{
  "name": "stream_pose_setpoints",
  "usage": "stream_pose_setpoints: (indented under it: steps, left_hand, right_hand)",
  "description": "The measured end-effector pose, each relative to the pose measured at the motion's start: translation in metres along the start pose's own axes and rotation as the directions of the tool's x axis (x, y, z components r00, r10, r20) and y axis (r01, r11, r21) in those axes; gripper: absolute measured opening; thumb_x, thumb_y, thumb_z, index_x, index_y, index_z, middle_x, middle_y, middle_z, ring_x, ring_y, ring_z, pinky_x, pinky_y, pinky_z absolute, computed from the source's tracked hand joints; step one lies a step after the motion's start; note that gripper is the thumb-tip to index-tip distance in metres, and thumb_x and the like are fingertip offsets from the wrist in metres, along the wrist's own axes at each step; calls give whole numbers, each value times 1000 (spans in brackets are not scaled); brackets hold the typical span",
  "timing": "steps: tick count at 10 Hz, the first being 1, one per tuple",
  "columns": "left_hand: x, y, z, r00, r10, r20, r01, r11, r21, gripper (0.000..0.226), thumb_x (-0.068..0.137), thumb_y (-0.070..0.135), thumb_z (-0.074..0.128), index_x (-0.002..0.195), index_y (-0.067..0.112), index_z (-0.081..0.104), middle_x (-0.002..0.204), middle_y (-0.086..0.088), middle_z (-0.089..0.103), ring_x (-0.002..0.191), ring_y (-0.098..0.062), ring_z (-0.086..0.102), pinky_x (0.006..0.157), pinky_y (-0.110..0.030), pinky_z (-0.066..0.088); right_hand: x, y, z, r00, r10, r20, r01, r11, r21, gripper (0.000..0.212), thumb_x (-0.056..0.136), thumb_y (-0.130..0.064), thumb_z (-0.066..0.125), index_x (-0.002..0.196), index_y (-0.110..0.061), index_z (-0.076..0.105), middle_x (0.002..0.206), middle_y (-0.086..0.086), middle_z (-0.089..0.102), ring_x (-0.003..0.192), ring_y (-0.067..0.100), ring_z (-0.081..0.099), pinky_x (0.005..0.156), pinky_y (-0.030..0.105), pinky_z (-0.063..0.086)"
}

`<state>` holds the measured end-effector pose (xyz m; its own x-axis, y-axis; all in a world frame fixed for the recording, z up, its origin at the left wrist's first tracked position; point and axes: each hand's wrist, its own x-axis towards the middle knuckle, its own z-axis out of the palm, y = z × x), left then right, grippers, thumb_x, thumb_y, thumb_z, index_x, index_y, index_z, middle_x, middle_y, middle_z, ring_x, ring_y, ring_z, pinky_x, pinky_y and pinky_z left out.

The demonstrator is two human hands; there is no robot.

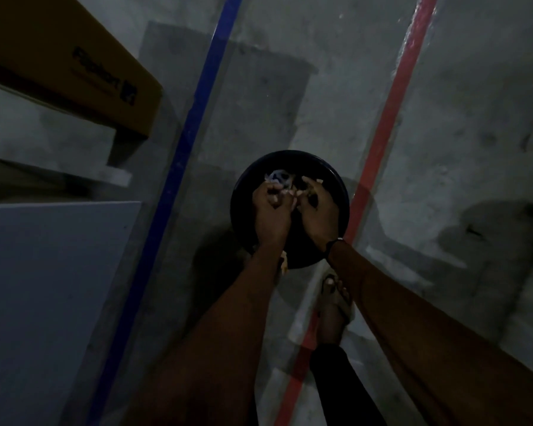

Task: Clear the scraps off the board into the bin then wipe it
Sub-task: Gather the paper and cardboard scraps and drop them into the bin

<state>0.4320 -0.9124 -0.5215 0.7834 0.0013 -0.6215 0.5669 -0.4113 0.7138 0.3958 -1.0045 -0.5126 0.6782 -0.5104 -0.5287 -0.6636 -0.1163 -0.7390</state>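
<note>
Round black bin (290, 210) on the concrete floor (290, 87) between blue and red floor lines; left hand (271, 215) and right hand (317, 215) poised together over its mouth, fingers curled around pale scraps (279, 195), apparently so they fall inside; board not in view.

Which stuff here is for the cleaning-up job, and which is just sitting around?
For the job: left hand, right hand, scraps, black bin.

Just there: cardboard box, white panel, blue floor line, red floor line, sandal.
</note>
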Motion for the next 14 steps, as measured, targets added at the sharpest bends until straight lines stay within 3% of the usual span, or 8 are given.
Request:
stream_pose_setpoints:
  steps: [3,4,6,8,9,10,12,14]
  left_hand:
    - [-50,36,-30,992,61,-111,-61,998,8,16,94,7,70,110,6,70,106,-2,71,99,-11,64,91,-20,52]
    - [-76,49,-40,989,43,-143,-49,998,-42,12,90,8,72,99,15,68,102,0,71,98,-16,68,98,-37,56]
    - [-158,105,-86,980,6,-197,-36,988,-149,12,93,18,74,100,25,66,98,8,71,98,-15,69,94,-43,59]
    - [-278,188,-170,951,-43,-305,-77,926,-370,14,99,19,69,111,19,65,104,3,69,96,-2,70,77,-21,57]
    - [-337,225,-225,921,-74,-383,-111,892,-439,17,99,15,67,116,13,64,98,9,65,78,11,64,62,-7,48]
    - [-393,252,-284,871,8,-491,-220,900,-376,14,99,15,68,113,14,65,98,10,65,82,13,62,68,-4,47]
    - [-490,259,-394,742,72,-667,-372,872,-319,17,99,21,70,112,10,68,109,-3,72,104,-13,68,90,-22,55]
    - [-534,204,-494,630,-7,-777,-425,834,-352,19,98,24,72,114,16,67,113,1,70,109,-12,66,92,-23,53]
  right_hand:
    - [-44,-34,-49,984,-142,106,163,959,-230,44,104,-6,52,147,-3,54,144,18,60,131,33,59,114,48,46]
    - [-60,-59,-64,967,-206,146,236,945,-226,49,101,-17,48,148,-5,53,142,18,62,126,34,62,110,49,49]
    - [-120,-140,-96,943,-273,190,306,937,-170,42,105,-9,53,148,-10,55,145,11,61,126,24,61,111,47,48]
    - [-227,-249,-127,889,-356,289,393,916,-82,43,107,-16,58,149,-8,53,142,11,62,105,-12,53,103,34,53]
    - [-289,-301,-136,830,-433,351,484,872,-68,44,107,-13,58,149,-7,52,136,2,62,107,-15,51,95,4,45]
    - [-349,-347,-136,766,-487,421,552,833,-40,42,107,-16,59,148,-10,53,139,3,63,117,-4,56,98,3,42]
    - [-469,-410,-96,639,-590,494,668,743,24,40,106,-15,60,145,-7,57,133,8,66,115,5,60,92,0,42]
    - [-561,-443,-6,556,-594,581,681,726,91,45,105,-25,63,147,-15,55,142,5,62,117,5,58,84,-2,44]
